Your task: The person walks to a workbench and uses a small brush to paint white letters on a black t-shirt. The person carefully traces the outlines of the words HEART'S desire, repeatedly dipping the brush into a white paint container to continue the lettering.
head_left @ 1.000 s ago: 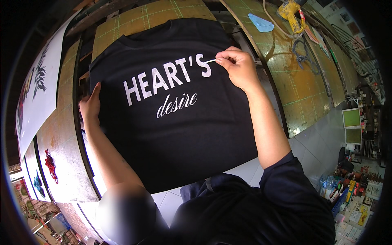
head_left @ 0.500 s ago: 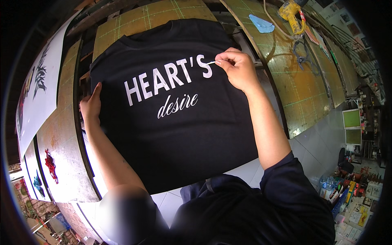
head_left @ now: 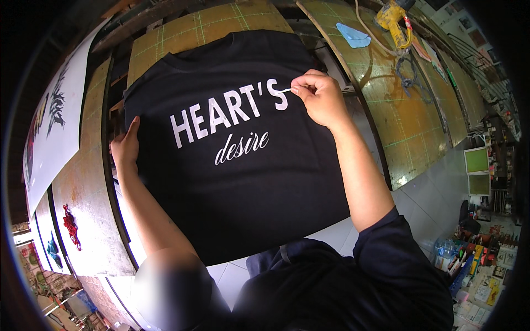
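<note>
From here I have the shirt (head_left: 243, 198) spread face-up across the desk (head_left: 210, 22). My right hand (head_left: 321, 99) pinches a stick (head_left: 285, 90) at the lettering (head_left: 231, 110); my left hand (head_left: 126, 144) thumbs the edge, fingers hidden, its grip uncertain. The cloth looks light, soft; I'd hold plain edges, off the print.

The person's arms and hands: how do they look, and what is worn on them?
The left hand and right hand wear no gloves; both forearms are bare, without visible watch or bracelet. The right sleeve is dark and short, ending near the elbow; blur hides the edge of the left sleeve.
</note>
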Demonstrator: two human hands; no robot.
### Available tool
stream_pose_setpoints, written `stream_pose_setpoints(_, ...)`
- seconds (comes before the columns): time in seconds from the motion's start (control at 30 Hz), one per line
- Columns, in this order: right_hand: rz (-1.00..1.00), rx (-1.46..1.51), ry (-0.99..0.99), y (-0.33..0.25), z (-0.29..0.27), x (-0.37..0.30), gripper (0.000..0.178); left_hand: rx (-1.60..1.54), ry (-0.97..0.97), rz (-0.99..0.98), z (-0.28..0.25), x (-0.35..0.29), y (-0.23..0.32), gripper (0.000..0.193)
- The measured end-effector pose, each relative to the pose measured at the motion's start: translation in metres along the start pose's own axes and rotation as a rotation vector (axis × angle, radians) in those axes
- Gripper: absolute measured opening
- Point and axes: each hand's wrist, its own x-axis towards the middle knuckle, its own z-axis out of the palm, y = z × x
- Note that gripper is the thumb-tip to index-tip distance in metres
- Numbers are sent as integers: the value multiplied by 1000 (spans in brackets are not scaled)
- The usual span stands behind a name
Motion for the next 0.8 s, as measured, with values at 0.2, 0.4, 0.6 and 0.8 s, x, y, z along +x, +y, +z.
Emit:
stream_pose_setpoints(0.2, 22, 12, -2, 0, -1, 0, 2, -26, 27, 20, 0, -3, 1, 66)
stream_pose_setpoints(0.4, 47, -22, 8, 0, -2, 0, 1, -8, -27, -56, -3, 0, 3, 63)
stream_pose_setpoints(0.6, -106, 170, 226, 7, 9, 4, 4, -40, 5, -16, -1, -3, 3, 64)
stream_pose_setpoints(0.8, -110, 30, 246, 3, 20, 9, 5, -100, 11, 87, 3, -4, 1, 65)
